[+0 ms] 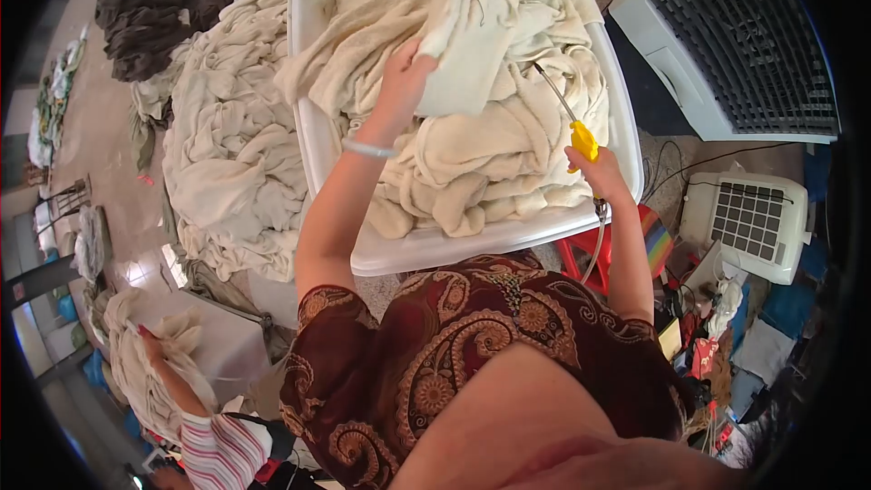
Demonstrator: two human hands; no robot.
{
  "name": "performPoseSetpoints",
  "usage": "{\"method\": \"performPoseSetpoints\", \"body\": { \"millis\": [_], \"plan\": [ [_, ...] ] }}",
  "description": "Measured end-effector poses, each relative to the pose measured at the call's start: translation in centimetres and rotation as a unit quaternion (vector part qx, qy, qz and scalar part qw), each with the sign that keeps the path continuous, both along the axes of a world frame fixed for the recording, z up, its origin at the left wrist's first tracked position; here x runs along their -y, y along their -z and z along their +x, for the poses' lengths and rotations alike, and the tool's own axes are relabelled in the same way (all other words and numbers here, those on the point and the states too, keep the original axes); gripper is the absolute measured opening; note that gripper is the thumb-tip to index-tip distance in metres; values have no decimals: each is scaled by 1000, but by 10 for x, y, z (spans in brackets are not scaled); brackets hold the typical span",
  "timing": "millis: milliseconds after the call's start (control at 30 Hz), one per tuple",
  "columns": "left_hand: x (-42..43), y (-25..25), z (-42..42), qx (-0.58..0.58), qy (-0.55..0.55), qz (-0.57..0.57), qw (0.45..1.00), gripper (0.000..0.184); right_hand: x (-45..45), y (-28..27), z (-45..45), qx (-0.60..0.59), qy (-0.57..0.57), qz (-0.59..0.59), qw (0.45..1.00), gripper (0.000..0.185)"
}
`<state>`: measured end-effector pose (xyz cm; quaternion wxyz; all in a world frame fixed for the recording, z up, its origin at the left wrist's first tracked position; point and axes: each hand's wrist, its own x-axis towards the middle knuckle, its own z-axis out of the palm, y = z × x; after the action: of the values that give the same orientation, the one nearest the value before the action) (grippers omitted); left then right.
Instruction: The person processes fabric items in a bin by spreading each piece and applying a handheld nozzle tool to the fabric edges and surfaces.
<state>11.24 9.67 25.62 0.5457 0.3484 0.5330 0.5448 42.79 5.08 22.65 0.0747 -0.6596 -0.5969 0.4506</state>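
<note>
A white plastic tub [399, 259] in front of me is heaped with cream cloth [481, 159]. My left hand [404, 82], with a pale bracelet at the wrist, is closed on a folded piece of cream fabric [472, 63] held up over the heap. In my right hand [603, 172] is a yellow air blow gun [583, 141]. Its thin metal nozzle points up and left over the cloth near the tub's right side. A hose [594, 254] runs down from the gun's handle along my forearm.
Piles of cream cloth [236, 145] and dark brown cloth [150, 0] lie left of the tub. An air cooler [671, 73] stands at the right, near a white grilled unit [753, 227]. A red stool [581, 254] is under the tub's edge. Another person's striped sleeve [218, 454] shows lower left.
</note>
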Motion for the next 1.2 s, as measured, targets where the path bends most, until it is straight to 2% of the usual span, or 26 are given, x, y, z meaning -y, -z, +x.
{"method": "performPoseSetpoints", "body": {
  "millis": [67,133,300,333,367,433,467,533,633,667,700,767,833,900,1033,1100,1200],
  "plan": [
    [34,-23,8,-124,72,33,989,29,-4,-1,13,-8,0,3,1000,45],
    [75,-59,22,-248,98,45,963,30,-8,0,35,-9,-5,-1,1000,45],
    [192,-116,35,-380,118,4,917,24,-22,19,84,-76,-3,39,996,41],
    [223,-124,30,-383,96,-14,919,23,-24,19,91,-84,-3,41,996,41],
    [254,-136,29,-404,29,-40,913,21,-27,21,97,-86,-7,39,995,41],
    [310,-142,36,-315,-245,-9,917,20,-32,28,105,-67,-39,19,997,41],
    [328,-140,33,-238,-306,22,921,20,-36,29,106,-58,-58,11,997,42],
    [345,-131,30,-206,-400,-2,893,22,-39,29,99,-71,-85,7,994,42],
    [357,-73,1,-268,-363,-124,884,25,-44,33,89,-78,-113,-8,990,43],
    [349,-56,-4,-305,-294,-173,889,26,-44,36,87,-71,-119,-12,990,44],
    [325,-47,8,-278,-270,-178,904,28,-41,40,86,-72,-118,-12,990,44],
    [277,-13,-8,-358,-129,-199,903,30,-36,46,86,-71,-127,-1,989,45],
    [212,16,-15,-353,-101,-170,915,33,-26,40,90,-58,-122,7,991,46],
    [141,43,-25,-219,-86,-147,961,37,-18,47,100,-40,-111,17,993,47],
    [1,78,-29,-255,-82,-199,943,43,4,39,110,-30,-59,8,998,46],
    [-56,114,-36,-241,-71,-195,948,41,12,26,112,1,-36,-12,999,46],
    [-89,112,-12,-229,-40,-209,950,38,23,33,121,0,7,-10,1000,46]
  ]
}}
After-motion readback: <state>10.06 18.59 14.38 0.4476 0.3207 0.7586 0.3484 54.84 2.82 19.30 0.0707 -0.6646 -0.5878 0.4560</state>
